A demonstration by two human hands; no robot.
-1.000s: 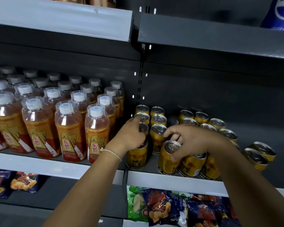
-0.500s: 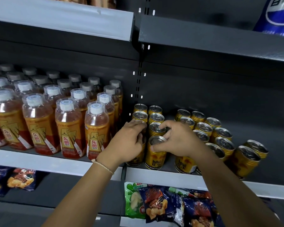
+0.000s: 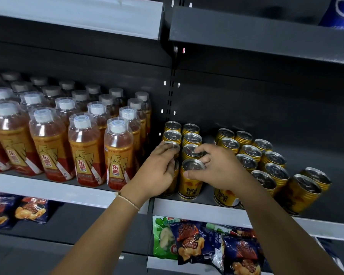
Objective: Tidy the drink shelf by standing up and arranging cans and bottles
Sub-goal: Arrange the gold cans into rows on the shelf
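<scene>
— Hands first: where are they?

— Both are at the left column of gold cans on the drink shelf (image 3: pixel 197 210). The right hand (image 3: pixel 219 168) has its grip curled round the front can (image 3: pixel 190 180), thumb against the side just under the rim, fingers over the far edge of the lid. That can stands upright at the near edge of the shelf, second column from the left.

— And the left hand (image 3: pixel 160 171)?

— It holds the neighbouring can (image 3: pixel 172 176), the nearest one in the leftmost column. The hand hides most of that can, and the fingertips reach up to the lid of the can behind. A thin cord bracelet (image 3: pixel 127 200) sits on that wrist.

— The rest of the cans?

— Two short columns run back behind the held pair. Further right, a looser cluster of gold cans (image 3: pixel 266 161) stands in slanted rows, with two cans apart at the far right (image 3: pixel 306 187).

— Anything else on that level?

— Rows of orange bottles (image 3: pixel 81 147) with white caps, upright, fill the left bay. Snack bags (image 3: pixel 207 245) lie on the shelf below.
</scene>
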